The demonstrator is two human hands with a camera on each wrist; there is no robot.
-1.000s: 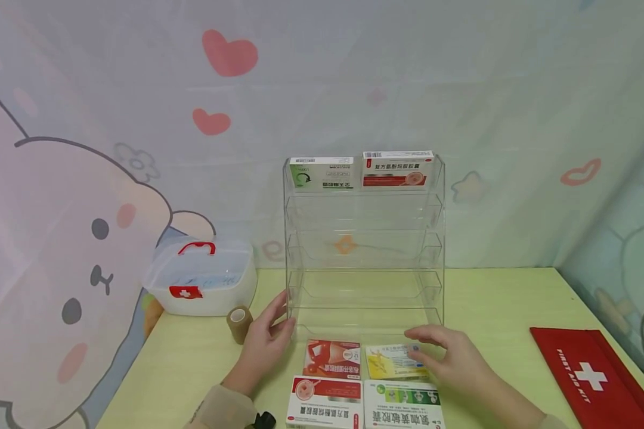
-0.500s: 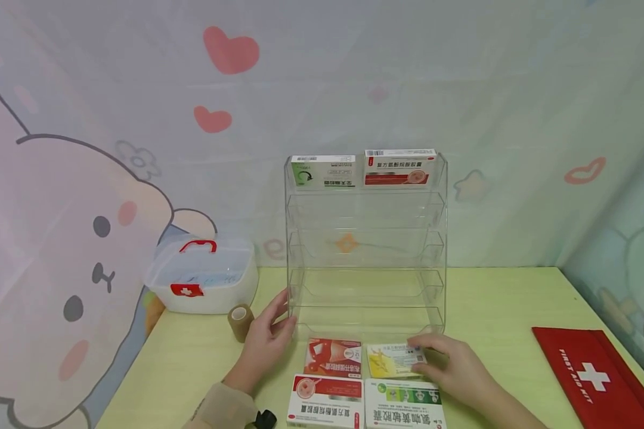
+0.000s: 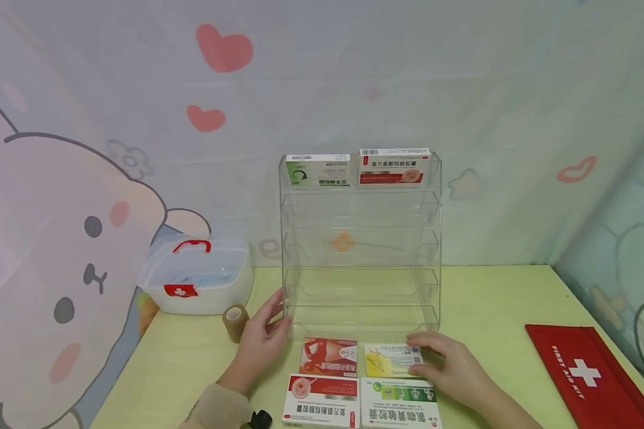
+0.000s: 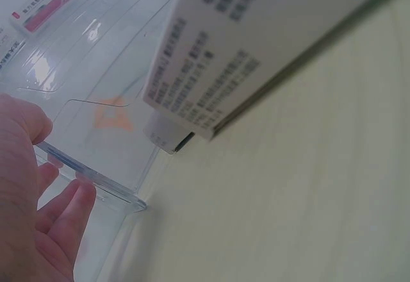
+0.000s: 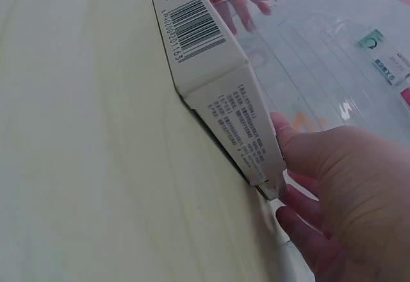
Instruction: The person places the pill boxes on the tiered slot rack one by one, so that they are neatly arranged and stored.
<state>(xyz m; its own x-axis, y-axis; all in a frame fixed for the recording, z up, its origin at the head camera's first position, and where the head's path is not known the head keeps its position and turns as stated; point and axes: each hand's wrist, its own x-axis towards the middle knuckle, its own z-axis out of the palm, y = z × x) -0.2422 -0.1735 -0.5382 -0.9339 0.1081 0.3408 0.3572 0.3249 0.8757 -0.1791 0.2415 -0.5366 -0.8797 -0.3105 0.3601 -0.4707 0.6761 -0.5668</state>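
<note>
A clear tiered display rack (image 3: 361, 298) stands on the table. My left hand (image 3: 263, 336) grips its lower left side wall, with thumb and fingers on either side of the edge in the left wrist view. My right hand (image 3: 451, 366) pinches the right end of a yellow-and-white medicine box (image 3: 389, 361) lying before the rack. Beside that lies a red medicine box (image 3: 328, 357). Nearer are a red-and-white box (image 3: 322, 400) and a green-and-white box (image 3: 400, 405). In the right wrist view, the green-and-white box (image 5: 211, 70) hides most of the pinched one.
The rack's top tier holds a green-and-white box (image 3: 319, 171) and a red-and-white box (image 3: 394, 167). A white first aid case (image 3: 209, 302) and a brown bandage roll (image 3: 236, 325) stand to the left. A red first aid pouch (image 3: 595, 375) lies at the right.
My right hand has come down from above the yellow-and-white box to its right end and now pinches it there. My left hand stays on the rack; the head view has shifted slightly.
</note>
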